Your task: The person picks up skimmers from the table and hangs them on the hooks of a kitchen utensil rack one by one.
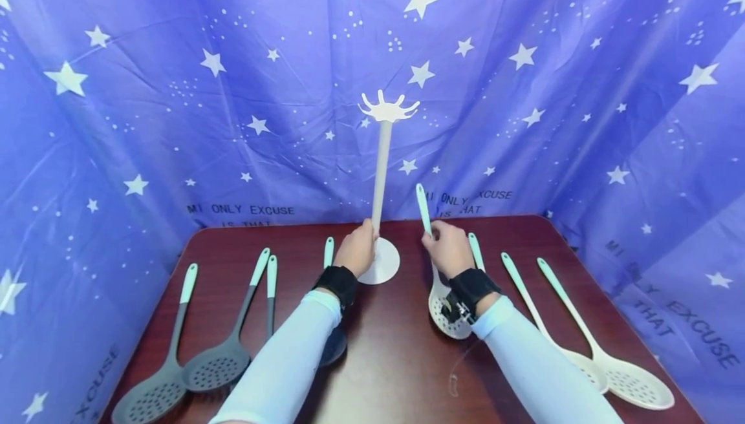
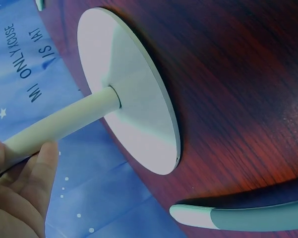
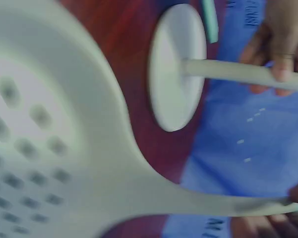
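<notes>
Biggest thing here is the dark red wooden table (image 1: 396, 372), boxed in by a blue star-print backdrop (image 1: 174, 88). At the back middle stands a white utensil stand (image 1: 381, 172): round flat base, thin upright pole, a ring of hooks on top. The left hand (image 1: 356, 249) has its fingers curled around the pole just above the base. That thing looks light and top-heavy, so low on the pole seems like the sensible place to steady it.

The right hand (image 1: 447, 248) pinches the handle of a white slotted spoon (image 1: 448, 314), mint tip pointing up, perforated bowl hanging low near the tabletop. My guess is it's stiff, light plastic or silicone, a bit slick, not fragile. Mid-handle gives control; the bowel end would just swing.

Lying flat: two more white slotted spoons (image 1: 628, 379) to the right, a mint handle (image 1: 476, 251) poking out behind the right hand, and dark grey slotted spoons (image 1: 174, 372) to the left.

View differences: only the head view shows the hooks and the whole layout. The left wrist view shows the base (image 2: 131, 99) sitting flat on the wood and the fingers (image 2: 39, 168) on the pole. The right wrist view is blurry but shows the spoon's holes (image 3: 25, 144) close up, with the stand beyond.
</notes>
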`<state>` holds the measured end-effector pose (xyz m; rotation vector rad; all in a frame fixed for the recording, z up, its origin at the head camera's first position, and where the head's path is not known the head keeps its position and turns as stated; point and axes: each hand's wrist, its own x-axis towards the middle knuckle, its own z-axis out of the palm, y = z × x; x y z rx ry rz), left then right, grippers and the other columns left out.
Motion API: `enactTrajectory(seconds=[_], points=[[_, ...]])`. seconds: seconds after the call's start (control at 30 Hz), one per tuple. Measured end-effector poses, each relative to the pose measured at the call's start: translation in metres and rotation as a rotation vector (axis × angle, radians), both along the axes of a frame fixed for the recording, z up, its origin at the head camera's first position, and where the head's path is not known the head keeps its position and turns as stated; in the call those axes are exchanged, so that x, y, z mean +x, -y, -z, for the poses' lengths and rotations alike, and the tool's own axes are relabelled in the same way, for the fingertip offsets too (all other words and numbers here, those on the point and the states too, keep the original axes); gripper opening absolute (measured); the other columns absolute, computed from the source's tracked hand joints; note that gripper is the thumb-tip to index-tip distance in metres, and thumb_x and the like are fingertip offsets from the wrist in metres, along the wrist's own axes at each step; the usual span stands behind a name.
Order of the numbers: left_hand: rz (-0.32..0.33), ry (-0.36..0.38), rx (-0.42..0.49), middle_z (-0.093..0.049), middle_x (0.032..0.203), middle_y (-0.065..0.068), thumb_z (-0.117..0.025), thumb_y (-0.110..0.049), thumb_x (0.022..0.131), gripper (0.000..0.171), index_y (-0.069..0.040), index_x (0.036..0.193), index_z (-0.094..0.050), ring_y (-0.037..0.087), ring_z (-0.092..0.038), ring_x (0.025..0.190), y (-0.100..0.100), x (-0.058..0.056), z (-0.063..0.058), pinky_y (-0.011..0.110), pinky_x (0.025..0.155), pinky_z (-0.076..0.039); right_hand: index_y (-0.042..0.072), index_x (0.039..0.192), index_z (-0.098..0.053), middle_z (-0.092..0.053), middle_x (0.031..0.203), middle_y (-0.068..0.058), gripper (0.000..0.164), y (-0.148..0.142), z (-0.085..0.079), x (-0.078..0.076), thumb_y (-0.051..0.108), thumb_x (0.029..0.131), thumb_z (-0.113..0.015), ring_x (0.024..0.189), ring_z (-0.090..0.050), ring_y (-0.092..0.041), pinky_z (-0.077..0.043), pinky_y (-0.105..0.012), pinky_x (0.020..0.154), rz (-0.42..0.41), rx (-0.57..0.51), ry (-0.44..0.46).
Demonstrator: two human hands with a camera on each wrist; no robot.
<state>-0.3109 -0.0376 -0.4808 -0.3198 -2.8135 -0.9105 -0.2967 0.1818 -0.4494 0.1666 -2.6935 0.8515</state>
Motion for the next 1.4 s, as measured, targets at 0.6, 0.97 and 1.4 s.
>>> enactTrajectory(seconds=[0.6,0.97,1.4], points=[[-0.021,-0.097,0.023,-0.062,0.098,0.005,-0.062,-0.017,0.105,0.015,-0.009,0.110,-0.051,0.027,-0.067,0.078,-0.001,0.015,0.017,0.041,0.066,-0.054,0.012,0.131,-0.071,-0.070,0.094,-0.014,0.035,0.047,-0.098,0.019,0.003,0.098,-0.069,0.082,-0.068,-0.020,-0.056,-0.017,0.074,-0.168,-0.518,-0.715],[-0.045,-0.091,-0.055,-0.070,0.091,0.012,-0.062,-0.018,0.105,0.024,-0.006,0.119,-0.046,0.031,-0.067,0.067,-0.002,0.010,0.016,0.045,0.059,-0.052,0.010,0.129,-0.073,-0.067,0.093,-0.013,0.033,0.050,-0.101,0.014,0.005,0.097,-0.071,0.075,-0.062,-0.015,-0.050,-0.013,0.068,-0.169,-0.481,-0.647],[-0.076,-0.076,-0.041,-0.072,0.100,0.011,-0.068,-0.015,0.101,0.029,-0.007,0.119,-0.046,0.035,-0.071,0.077,-0.006,0.010,0.019,0.049,0.065,-0.055,0.013,0.133,-0.070,-0.066,0.094,-0.012,0.033,0.050,-0.089,0.013,0.012,0.100,-0.068,0.076,-0.063,-0.016,-0.052,-0.016,0.070,-0.191,-0.456,-0.612]])
